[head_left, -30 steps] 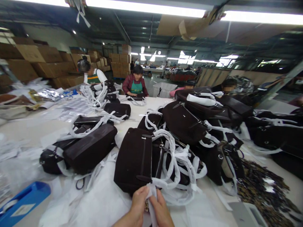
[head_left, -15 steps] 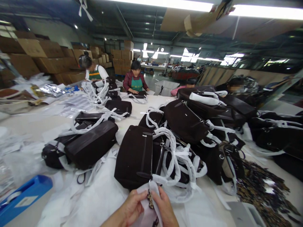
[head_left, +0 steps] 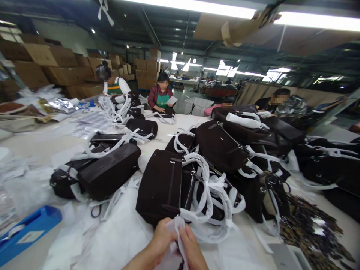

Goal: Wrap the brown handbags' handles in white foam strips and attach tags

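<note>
My left hand (head_left: 161, 238) and my right hand (head_left: 191, 248) sit at the bottom of the view, both pinching a white non-woven cloth piece (head_left: 176, 234) between them. Whatever the folds wrap is hidden. Just beyond my fingers lies a dark brown suede handbag (head_left: 159, 187), its near corner almost at my left hand. White wrapped straps (head_left: 208, 195) loop over the bags next to it. More brown handbags (head_left: 221, 146) are heaped to the right.
The white-covered worktable (head_left: 118, 228) holds white sheets, a blue plastic holder (head_left: 29, 228) at left and a heap of leopard-print straps (head_left: 309, 232) at right. Co-workers (head_left: 161, 93) sit along the far side. Cardboard cartons (head_left: 39, 63) are stacked behind.
My hands have drawn closer together and the cloth is gathered up, hiding the leopard-print bit. A far co-worker has raised a white sheet, and another at right has sat up.
</note>
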A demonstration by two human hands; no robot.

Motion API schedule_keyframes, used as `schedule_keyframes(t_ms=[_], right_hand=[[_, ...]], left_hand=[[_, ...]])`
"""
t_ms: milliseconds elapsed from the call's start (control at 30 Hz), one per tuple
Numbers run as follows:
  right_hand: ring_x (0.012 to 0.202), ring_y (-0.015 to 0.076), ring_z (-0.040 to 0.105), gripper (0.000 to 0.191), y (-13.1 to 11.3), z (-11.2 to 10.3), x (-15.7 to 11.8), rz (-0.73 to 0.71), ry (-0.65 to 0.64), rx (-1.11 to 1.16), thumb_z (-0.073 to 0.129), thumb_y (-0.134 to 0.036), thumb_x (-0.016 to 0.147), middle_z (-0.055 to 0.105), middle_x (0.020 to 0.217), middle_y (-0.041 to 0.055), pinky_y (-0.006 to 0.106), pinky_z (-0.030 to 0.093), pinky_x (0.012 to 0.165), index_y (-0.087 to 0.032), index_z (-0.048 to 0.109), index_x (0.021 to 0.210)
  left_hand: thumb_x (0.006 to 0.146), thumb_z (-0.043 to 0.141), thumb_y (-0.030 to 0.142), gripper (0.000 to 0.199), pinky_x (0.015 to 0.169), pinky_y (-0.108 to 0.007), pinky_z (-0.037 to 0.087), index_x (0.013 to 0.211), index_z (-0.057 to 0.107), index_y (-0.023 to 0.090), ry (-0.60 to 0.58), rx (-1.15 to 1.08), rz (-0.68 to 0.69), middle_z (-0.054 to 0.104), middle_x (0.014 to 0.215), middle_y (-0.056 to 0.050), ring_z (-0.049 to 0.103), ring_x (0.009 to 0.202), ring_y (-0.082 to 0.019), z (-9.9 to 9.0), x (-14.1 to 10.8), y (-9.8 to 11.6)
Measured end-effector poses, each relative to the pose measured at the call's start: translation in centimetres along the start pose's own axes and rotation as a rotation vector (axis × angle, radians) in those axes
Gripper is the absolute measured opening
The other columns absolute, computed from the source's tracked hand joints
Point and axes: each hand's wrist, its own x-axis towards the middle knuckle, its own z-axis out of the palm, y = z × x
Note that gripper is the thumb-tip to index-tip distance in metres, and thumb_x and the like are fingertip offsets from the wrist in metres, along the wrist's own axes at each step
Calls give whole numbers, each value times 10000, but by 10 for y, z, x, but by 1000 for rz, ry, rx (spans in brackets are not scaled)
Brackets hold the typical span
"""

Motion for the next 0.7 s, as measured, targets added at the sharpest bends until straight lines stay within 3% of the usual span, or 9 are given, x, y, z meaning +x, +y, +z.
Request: schedule_keyframes(t_ms=[133, 200, 300, 333, 433, 533, 700], right_hand=[[1032, 313, 611, 636, -5, 7, -1, 48, 55, -53, 558, -707, 697, 724, 993, 96, 384, 442, 928, -162, 684, 999], [1018, 318, 613, 647, -5, 6, -1, 48, 78, -75, 540, -724, 696, 727, 976, 100, 383, 446, 916, -161, 689, 976], [1017, 318, 616, 687, 1, 2, 3, 32, 84, -59, 542, -752, 672, 728, 987, 100, 382, 448, 920, -165, 692, 998], [1014, 318, 620, 708, 3, 1, 4, 27, 71, -45, 544, -762, 662, 729, 988, 100, 382, 450, 920, -164, 692, 1010], [974, 315, 634, 714, 10, 3, 5, -5, 50, -37, 556, -769, 651, 737, 948, 99, 378, 464, 894, -157, 706, 987], [946, 299, 638, 640, 12, 7, 2, -58, 108, -38, 576, -729, 679, 740, 927, 80, 353, 472, 863, -171, 714, 961], [912, 294, 641, 617, 13, 6, 1, -24, 96, 27, 644, -693, 642, 743, 900, 71, 342, 489, 825, -169, 715, 961]], left_hand=[[518, 592, 93, 135, 535, -217, 352, 622, 536, 160, 56, 121, 32, 527, 556, 49, 494, 568, -118, 3, -5, 19], [521, 561, 114, 140, 568, -236, 398, 657, 581, 143, -78, 12, -62, 565, 607, 20, 518, 586, -127, -1, -9, 33], [513, 548, 116, 219, 679, -282, 470, 711, 642, 110, -405, -244, -224, 625, 727, -44, 567, 651, -137, -11, -13, 45], [519, 573, 110, 226, 709, -283, 477, 728, 658, 104, -452, -294, -246, 630, 750, -54, 570, 663, -129, -13, -14, 45], [587, 715, 165, 204, 667, -243, 474, 780, 685, 108, -331, -311, -244, 577, 657, -10, 498, 562, -72, -13, -13, 31], [631, 793, 302, 259, 567, -204, 427, 774, 689, 112, -223, -331, -198, 459, 522, 49, 392, 466, -46, -6, -10, 11], [612, 803, 463, 408, 695, -259, 458, 803, 698, 118, -228, -487, -153, 615, 670, -41, 582, 672, -154, 0, -11, -6]])
